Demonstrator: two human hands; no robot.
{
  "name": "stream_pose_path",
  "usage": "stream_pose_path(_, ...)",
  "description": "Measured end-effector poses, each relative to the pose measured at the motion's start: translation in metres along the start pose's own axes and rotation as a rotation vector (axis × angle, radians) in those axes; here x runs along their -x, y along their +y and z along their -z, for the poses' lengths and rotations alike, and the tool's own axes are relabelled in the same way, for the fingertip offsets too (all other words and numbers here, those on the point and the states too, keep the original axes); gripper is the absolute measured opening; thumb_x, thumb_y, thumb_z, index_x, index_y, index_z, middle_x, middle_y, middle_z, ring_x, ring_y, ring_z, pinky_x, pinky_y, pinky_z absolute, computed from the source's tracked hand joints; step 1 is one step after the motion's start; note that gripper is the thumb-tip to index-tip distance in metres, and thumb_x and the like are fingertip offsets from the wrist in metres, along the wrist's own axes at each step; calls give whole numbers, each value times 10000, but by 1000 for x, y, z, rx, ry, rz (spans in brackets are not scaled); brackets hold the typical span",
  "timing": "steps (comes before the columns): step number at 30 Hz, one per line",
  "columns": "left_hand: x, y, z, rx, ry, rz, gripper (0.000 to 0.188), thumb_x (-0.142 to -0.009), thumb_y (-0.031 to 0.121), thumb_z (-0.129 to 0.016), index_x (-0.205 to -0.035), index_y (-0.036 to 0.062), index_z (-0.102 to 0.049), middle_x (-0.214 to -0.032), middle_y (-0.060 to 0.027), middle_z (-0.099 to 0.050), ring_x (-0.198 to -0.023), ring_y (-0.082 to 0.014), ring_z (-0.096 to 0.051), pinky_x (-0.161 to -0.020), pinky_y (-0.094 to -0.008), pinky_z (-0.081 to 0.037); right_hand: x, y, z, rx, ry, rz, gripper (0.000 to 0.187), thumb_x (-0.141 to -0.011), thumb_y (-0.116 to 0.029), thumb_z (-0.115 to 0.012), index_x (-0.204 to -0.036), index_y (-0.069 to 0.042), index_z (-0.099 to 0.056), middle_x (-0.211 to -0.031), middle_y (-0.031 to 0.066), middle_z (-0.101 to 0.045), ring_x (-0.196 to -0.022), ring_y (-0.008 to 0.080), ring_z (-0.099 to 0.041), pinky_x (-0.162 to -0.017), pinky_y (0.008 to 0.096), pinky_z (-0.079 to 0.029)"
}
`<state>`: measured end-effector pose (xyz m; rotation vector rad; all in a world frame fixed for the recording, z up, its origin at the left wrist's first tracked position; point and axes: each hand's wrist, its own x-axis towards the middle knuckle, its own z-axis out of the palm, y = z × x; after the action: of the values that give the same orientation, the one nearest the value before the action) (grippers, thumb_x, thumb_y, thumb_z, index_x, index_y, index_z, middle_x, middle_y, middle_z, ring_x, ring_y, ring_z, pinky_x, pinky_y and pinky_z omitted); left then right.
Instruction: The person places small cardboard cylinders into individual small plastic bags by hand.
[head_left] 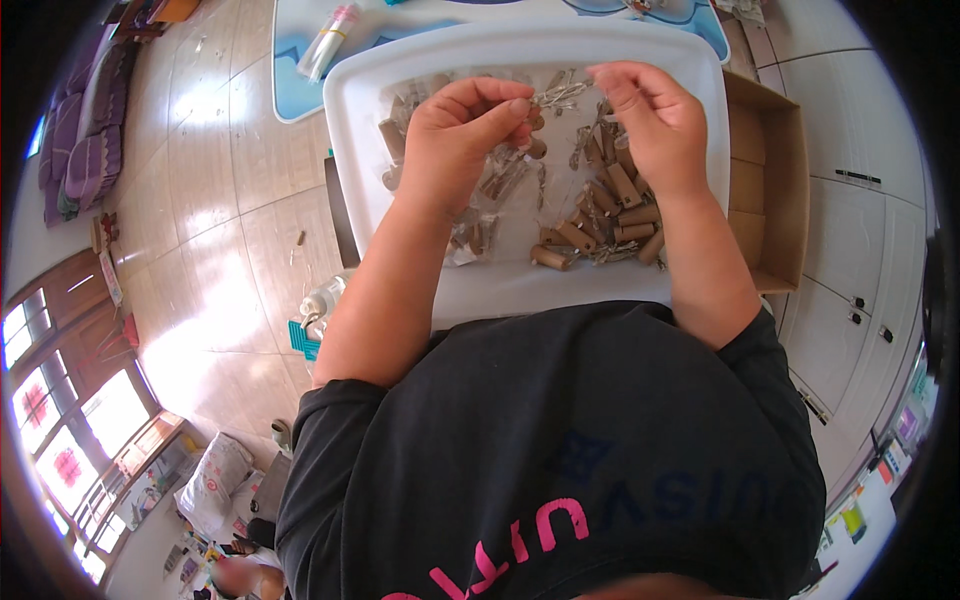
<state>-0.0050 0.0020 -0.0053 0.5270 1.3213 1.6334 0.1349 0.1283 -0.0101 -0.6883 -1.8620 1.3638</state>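
Over a white plastic tray [340, 130], my left hand [465, 130] has thumb and fingers pinched together. A small tangle of silvery metal clips [563, 93] shows at its fingertips, with a brown piece just below. My right hand [655, 120] is raised across from it, its thumb and index finger closed together near the other end of the metal tangle. Whatever lies between the right fingertips is too small to make out. Beneath my right hand, several brown cylinders [575, 236] with metal fittings lie in a heap. More pieces in clear wrapping sit under my left hand.
An open cardboard box [785, 190] stands right of the tray. Behind the tray is a blue-and-white table [300, 90] bearing a clear packet [328, 45]. A clear bottle [325, 297] stands left of my forearm. White cabinets [850, 240] line the right; a person [250, 578] is at lower left.
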Motion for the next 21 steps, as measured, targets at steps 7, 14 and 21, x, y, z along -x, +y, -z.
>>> stream_pose_path(7,0,2,-6,-93,20,-171,248,-873,161,-559,-1064,3,-583,-995,-48,-609,-825,-114,-553,-768,-246,-433,1,-4,-3,-279,-176,-349,164,-848,-177,-618,-890,-19,-611,-668,-36,-527,-545,16,-410,-471,149,-300)
stream_pose_path(14,-3,-14,-7,-393,-227,12,366,-882,278,-557,-1151,31,-532,-1036,-26,-574,-919,-90,-495,-791,-226,-403,-2,-2,6,-747,-229,-521,205,-886,-223,-558,-890,-19,-580,-615,-30,-450,-453,23,-270,-411,168,-212)
stream_pose_path(21,-4,-11,-6,-8,-298,274,317,-875,116,-552,-1187,60,-540,-994,-28,-594,-857,-79,-519,-761,-237,-430,-7,0,14,-765,-140,-432,207,-844,-207,-623,-851,-3,-590,-618,-23,-497,-467,19,-332,-405,161,-219)
